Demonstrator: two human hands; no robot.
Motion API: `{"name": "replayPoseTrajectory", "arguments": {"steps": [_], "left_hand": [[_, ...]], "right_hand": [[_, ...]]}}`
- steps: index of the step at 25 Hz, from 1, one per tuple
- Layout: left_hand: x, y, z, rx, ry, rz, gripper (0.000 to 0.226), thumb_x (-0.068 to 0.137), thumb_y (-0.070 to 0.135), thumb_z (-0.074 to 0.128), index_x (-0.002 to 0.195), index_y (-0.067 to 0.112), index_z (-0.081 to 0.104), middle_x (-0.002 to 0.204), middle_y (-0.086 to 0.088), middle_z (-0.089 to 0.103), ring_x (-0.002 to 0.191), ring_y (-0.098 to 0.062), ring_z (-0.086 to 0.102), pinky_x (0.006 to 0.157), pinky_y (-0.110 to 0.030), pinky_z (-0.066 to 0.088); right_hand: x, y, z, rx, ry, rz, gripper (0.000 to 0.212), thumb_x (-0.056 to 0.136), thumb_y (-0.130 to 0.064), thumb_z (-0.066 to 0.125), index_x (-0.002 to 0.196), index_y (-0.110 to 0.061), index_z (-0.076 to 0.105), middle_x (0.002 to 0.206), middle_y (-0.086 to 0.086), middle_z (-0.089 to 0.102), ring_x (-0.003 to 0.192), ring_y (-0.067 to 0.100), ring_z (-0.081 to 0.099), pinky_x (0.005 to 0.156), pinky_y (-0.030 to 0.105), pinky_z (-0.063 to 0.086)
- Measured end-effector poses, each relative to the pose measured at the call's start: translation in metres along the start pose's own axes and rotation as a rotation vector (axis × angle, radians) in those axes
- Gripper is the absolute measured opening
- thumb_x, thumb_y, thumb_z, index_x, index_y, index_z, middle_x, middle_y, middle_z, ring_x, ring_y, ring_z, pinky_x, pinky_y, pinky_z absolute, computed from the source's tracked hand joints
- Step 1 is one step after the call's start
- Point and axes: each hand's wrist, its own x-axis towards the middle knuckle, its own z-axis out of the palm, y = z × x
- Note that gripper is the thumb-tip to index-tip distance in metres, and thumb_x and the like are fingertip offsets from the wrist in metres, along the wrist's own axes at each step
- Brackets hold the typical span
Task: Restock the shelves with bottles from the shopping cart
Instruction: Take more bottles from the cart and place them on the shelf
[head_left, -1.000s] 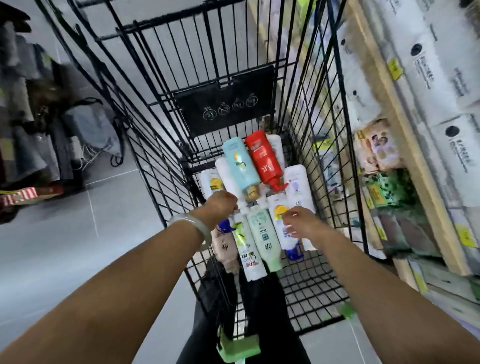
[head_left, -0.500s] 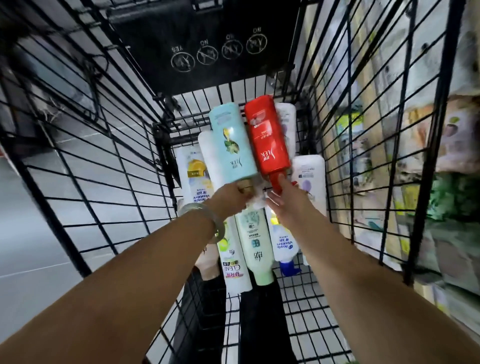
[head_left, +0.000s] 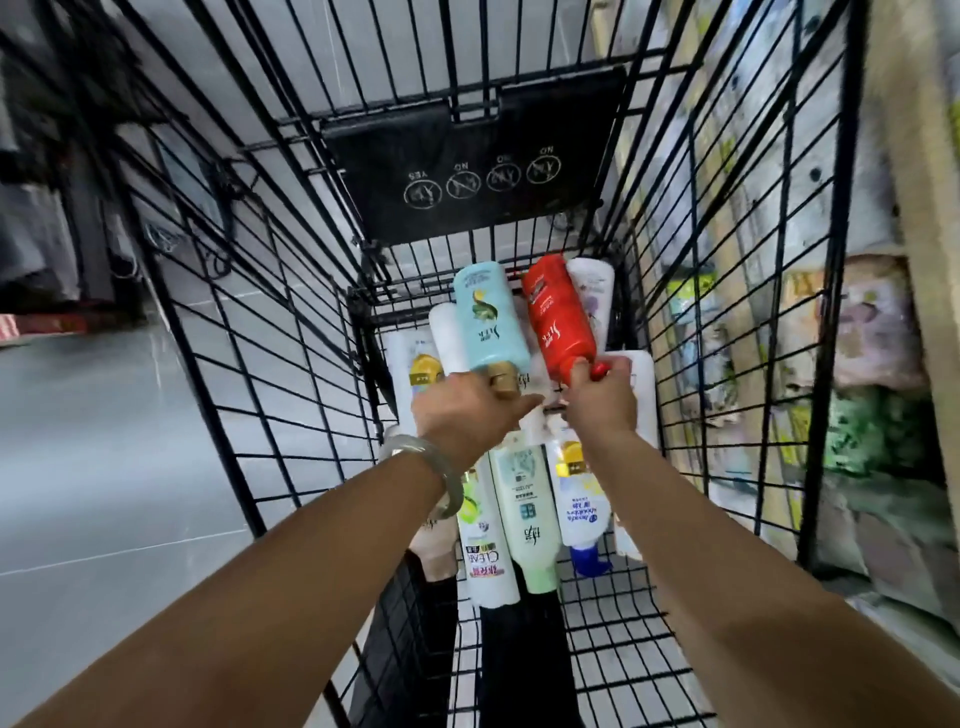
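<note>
bottles (head_left: 524, 499) lie heaped on the wire bottom of a black shopping cart (head_left: 467, 156), which stands on a grey tiled floor (head_left: 104, 441) with stocked shelves (head_left: 914, 234) blurred along the right. the left hand (head_left: 467, 415), a pale bracelet (head_left: 441, 467) on its wrist, curls its fingers round the gold-capped neck of a pale blue bottle (head_left: 488, 322). the right hand (head_left: 602, 400) grips the neck of a red bottle (head_left: 558, 317). both bottles lie side by side over the heap, their bases pointing away from the hands.

shelf goods (head_left: 878, 332) — blurred, lower bottles (head_left: 524, 509) half-hidden
</note>
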Motion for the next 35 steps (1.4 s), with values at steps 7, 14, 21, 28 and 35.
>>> {"name": "replayPoseTrajectory", "arguments": {"steps": [7, 14, 21, 28, 35], "left_hand": [[-0.036, -0.011, -0.059, 0.143, 0.175, 0.113, 0.042, 0.078, 0.063, 0.049, 0.082, 0.022, 0.06, 0.065, 0.006, 0.049, 0.065, -0.015, 0.051, 0.05, -0.022, 0.034], [-0.119, -0.026, -0.08, 0.31, 0.174, 0.432, 0.036, 0.081, 0.055, 0.043, 0.09, 0.023, 0.055, 0.084, 0.003, 0.05, 0.071, -0.016, 0.052, 0.054, -0.027, 0.035], [-0.22, -0.035, -0.113, 0.533, 0.097, 0.627, 0.039, 0.073, 0.059, 0.051, 0.078, 0.021, 0.061, 0.075, 0.004, 0.061, 0.069, -0.015, 0.057, 0.056, -0.024, 0.045], [-0.355, 0.01, -0.125, 0.915, 0.109, 0.908, 0.042, 0.074, 0.057, 0.058, 0.093, 0.021, 0.069, 0.092, 0.003, 0.066, 0.084, -0.021, 0.062, 0.064, -0.028, 0.042], [-0.5, 0.059, -0.054, 1.006, 0.077, 1.173, 0.043, 0.065, 0.053, 0.057, 0.084, 0.016, 0.069, 0.085, 0.0, 0.065, 0.082, -0.023, 0.062, 0.068, -0.031, 0.049]], "right_hand": [[-0.06, -0.003, -0.048, -0.71, 0.193, -0.473, 0.036, 0.097, -0.037, 0.038, 0.124, -0.014, 0.044, 0.091, 0.019, 0.065, 0.084, 0.037, 0.063, 0.06, 0.033, 0.034], [-0.154, 0.03, -0.099, -0.709, 0.203, -0.522, 0.026, 0.1, -0.029, 0.039, 0.113, -0.008, 0.047, 0.092, 0.012, 0.066, 0.082, 0.031, 0.063, 0.06, 0.033, 0.045], [-0.273, 0.092, -0.145, -0.583, 0.285, -0.431, 0.024, 0.096, -0.035, 0.047, 0.107, -0.014, 0.051, 0.092, 0.007, 0.066, 0.083, 0.027, 0.064, 0.071, 0.036, 0.053], [-0.412, 0.187, -0.224, -0.36, 0.475, -0.267, 0.036, 0.091, -0.038, 0.055, 0.12, -0.017, 0.058, 0.112, 0.01, 0.066, 0.101, 0.029, 0.061, 0.074, 0.031, 0.043], [-0.515, 0.319, -0.286, -0.231, 0.678, -0.127, 0.029, 0.092, -0.039, 0.051, 0.11, -0.017, 0.057, 0.116, 0.012, 0.063, 0.108, 0.032, 0.058, 0.078, 0.033, 0.044]]}}
